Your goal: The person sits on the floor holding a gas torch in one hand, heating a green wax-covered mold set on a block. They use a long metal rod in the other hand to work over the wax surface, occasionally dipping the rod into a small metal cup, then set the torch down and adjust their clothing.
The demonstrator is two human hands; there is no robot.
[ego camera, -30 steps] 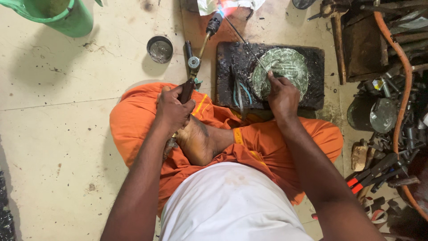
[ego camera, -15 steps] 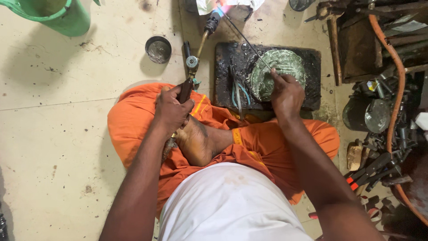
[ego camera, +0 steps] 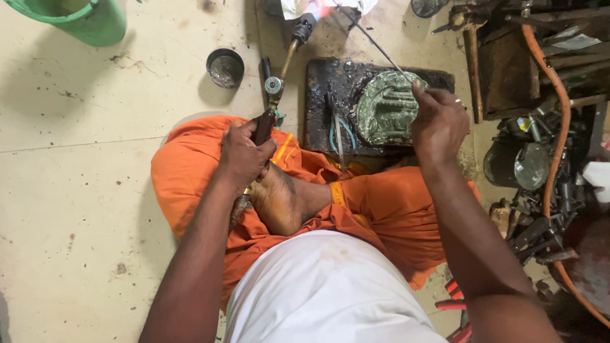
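Seated cross-legged on a workshop floor, I grip the handle of a gas torch (ego camera: 279, 95) in my left hand (ego camera: 244, 155), fingers wrapped tight around it, its lit tip pointed away from me toward the top of the frame, and in my right hand (ego camera: 438, 124) I pinch a thin metal rod (ego camera: 375, 41) between thumb and fingertips, its far end reaching up toward the flame. By my reading this is the heating step of a brazing or soldering job: the rod is being warmed at the flame, and the next move calls for swinging both flame and rod down onto the workpiece together, steadily, without scorching the orange cloth (ego camera: 190, 171) over my knees. The workpiece, a round greenish metal casting (ego camera: 384, 114) with raised relief, lies flat on a blackened slab (ego camera: 324, 82) just ahead of my knees, directly under my right hand; its surface looks dull and tarnished, the detail too fine to make out. Pliers with blue grips (ego camera: 337, 127) rest on the slab beside it, a small tin (ego camera: 225, 67) stands to the left
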